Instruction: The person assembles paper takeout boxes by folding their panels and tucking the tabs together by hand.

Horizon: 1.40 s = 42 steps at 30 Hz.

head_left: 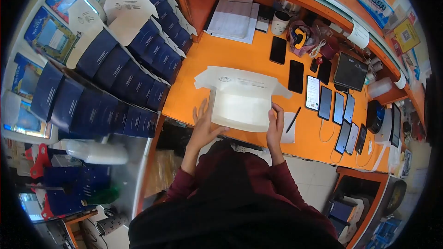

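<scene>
An open white cardboard box point(241, 106) sits at the front edge of the orange table, its printed flap raised on the far side. Its inside shows nothing in it. At the box's left side is my left hand point(201, 127), fingers apart, with the thumb near the lower left corner. My right hand point(276, 124) has its fingers closed against the box's right wall. Just right of that hand lie a sheet of white paper point(288, 131) and a black pen point(293, 120).
Stacks of folded dark blue boxes point(115, 71) stand at the left. Several phones point(325, 103) with cables lie on the right of the orange table point(184, 97). Papers point(233, 18), a cup point(280, 22) and a black device point(350, 71) are at the back.
</scene>
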Each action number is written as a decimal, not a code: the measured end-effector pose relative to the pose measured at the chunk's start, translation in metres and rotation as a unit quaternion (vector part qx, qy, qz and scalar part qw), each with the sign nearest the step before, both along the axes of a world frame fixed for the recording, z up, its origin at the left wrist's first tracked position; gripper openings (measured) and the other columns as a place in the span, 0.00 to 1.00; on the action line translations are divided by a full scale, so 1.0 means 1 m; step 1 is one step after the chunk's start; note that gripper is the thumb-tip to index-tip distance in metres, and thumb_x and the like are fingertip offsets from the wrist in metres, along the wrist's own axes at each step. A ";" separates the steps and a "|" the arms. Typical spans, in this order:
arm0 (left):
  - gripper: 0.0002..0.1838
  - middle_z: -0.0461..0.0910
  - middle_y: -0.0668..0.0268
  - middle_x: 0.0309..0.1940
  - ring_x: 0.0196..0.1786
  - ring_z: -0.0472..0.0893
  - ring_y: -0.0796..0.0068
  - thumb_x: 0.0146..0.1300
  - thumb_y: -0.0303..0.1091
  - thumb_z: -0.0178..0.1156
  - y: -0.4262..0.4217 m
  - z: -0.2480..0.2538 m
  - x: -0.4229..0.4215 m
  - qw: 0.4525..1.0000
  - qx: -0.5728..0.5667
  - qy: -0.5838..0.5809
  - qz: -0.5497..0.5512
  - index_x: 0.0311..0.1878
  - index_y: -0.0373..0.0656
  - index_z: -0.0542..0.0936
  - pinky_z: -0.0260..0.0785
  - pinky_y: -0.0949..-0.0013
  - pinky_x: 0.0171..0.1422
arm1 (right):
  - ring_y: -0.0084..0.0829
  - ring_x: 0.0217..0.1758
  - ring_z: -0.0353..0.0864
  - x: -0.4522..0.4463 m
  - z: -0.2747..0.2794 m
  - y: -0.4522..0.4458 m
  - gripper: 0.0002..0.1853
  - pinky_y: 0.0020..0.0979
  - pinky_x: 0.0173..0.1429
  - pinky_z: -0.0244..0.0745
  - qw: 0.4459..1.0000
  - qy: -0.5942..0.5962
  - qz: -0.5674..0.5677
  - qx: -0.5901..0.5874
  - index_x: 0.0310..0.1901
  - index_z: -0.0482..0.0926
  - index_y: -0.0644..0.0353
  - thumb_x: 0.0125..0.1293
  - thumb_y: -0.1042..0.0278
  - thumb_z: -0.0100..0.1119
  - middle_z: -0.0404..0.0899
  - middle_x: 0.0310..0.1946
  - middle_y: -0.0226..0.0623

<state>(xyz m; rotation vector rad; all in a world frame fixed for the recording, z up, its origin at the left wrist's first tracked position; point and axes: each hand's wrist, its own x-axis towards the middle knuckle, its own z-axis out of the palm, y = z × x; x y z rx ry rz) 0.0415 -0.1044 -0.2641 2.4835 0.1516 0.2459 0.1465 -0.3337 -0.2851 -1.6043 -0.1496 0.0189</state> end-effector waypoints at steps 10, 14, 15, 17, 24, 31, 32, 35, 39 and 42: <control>0.50 0.72 0.42 0.68 0.71 0.73 0.47 0.59 0.44 0.74 0.054 -0.009 0.006 0.965 -0.257 0.060 -0.002 0.78 0.34 0.58 0.66 0.56 0.73 | 0.45 0.78 0.64 -0.001 -0.011 0.020 0.38 0.40 0.69 0.75 0.977 -0.001 0.209 -0.033 0.75 0.57 0.68 0.71 0.60 0.63 0.63 0.73 0.53; 0.49 0.74 0.41 0.65 0.68 0.75 0.44 0.59 0.43 0.75 0.056 -0.015 0.004 0.972 -0.227 0.060 0.014 0.76 0.33 0.60 0.69 0.55 0.70 | 0.47 0.74 0.68 0.000 0.008 0.029 0.45 0.43 0.69 0.74 0.966 0.010 0.216 -0.143 0.75 0.59 0.66 0.63 0.56 0.73 0.68 0.69 0.54; 0.49 0.74 0.41 0.65 0.68 0.75 0.43 0.59 0.43 0.75 0.055 -0.015 0.005 0.975 -0.212 0.062 0.022 0.76 0.33 0.60 0.69 0.55 0.69 | 0.47 0.73 0.70 0.003 0.010 0.032 0.46 0.43 0.69 0.73 0.964 0.019 0.213 -0.161 0.75 0.60 0.65 0.61 0.55 0.75 0.70 0.68 0.53; 0.49 0.74 0.40 0.65 0.67 0.75 0.42 0.57 0.45 0.75 0.054 -0.020 0.010 0.977 -0.202 0.061 0.039 0.75 0.32 0.61 0.70 0.54 0.69 | 0.47 0.70 0.72 0.010 0.015 0.034 0.46 0.42 0.65 0.76 0.952 0.048 0.210 -0.219 0.74 0.62 0.64 0.60 0.54 0.76 0.72 0.65 0.52; 0.51 0.73 0.45 0.61 0.58 0.80 0.44 0.50 0.49 0.79 0.067 -0.022 0.025 0.992 -0.121 0.004 0.034 0.73 0.35 0.66 0.76 0.54 0.59 | 0.43 0.62 0.78 0.007 -0.005 0.043 0.45 0.38 0.57 0.82 0.954 -0.033 0.156 -0.253 0.71 0.66 0.63 0.55 0.61 0.81 0.77 0.59 0.46; 0.59 0.61 0.51 0.72 0.59 0.79 0.46 0.45 0.42 0.83 0.084 -0.020 0.039 0.989 -0.131 0.071 0.020 0.78 0.43 0.59 0.76 0.55 0.62 | 0.45 0.65 0.77 -0.006 -0.032 0.044 0.44 0.40 0.61 0.80 0.970 -0.059 0.120 -0.203 0.66 0.66 0.65 0.51 0.62 0.83 0.75 0.60 0.49; 0.61 0.61 0.49 0.73 0.62 0.77 0.44 0.44 0.42 0.83 0.087 -0.023 0.041 0.992 -0.128 0.022 -0.008 0.79 0.44 0.56 0.76 0.54 0.63 | 0.46 0.65 0.76 -0.005 -0.029 0.042 0.44 0.40 0.64 0.77 0.958 -0.098 0.125 -0.240 0.66 0.66 0.66 0.53 0.61 0.82 0.75 0.60 0.49; 0.66 0.58 0.47 0.76 0.72 0.68 0.43 0.43 0.40 0.84 0.091 -0.029 0.042 0.991 -0.115 -0.012 -0.062 0.81 0.46 0.49 0.70 0.53 0.71 | 0.48 0.66 0.74 -0.005 -0.033 0.041 0.44 0.41 0.69 0.73 0.943 -0.111 0.132 -0.286 0.67 0.65 0.66 0.54 0.60 0.81 0.72 0.61 0.51; 0.69 0.55 0.47 0.79 0.81 0.56 0.46 0.41 0.37 0.85 0.092 -0.040 0.047 0.919 -0.382 0.090 -0.049 0.82 0.46 0.47 0.59 0.51 0.79 | 0.47 0.71 0.70 -0.001 -0.029 0.041 0.46 0.42 0.70 0.73 0.947 -0.087 0.176 -0.255 0.69 0.62 0.66 0.55 0.61 0.81 0.68 0.65 0.51; 0.70 0.55 0.47 0.79 0.81 0.55 0.47 0.41 0.36 0.85 0.095 -0.047 0.047 0.939 -0.334 0.063 -0.053 0.82 0.46 0.47 0.57 0.52 0.80 | 0.46 0.73 0.67 -0.001 -0.019 0.041 0.44 0.45 0.71 0.74 0.962 -0.040 0.202 -0.177 0.70 0.59 0.64 0.58 0.66 0.78 0.64 0.67 0.48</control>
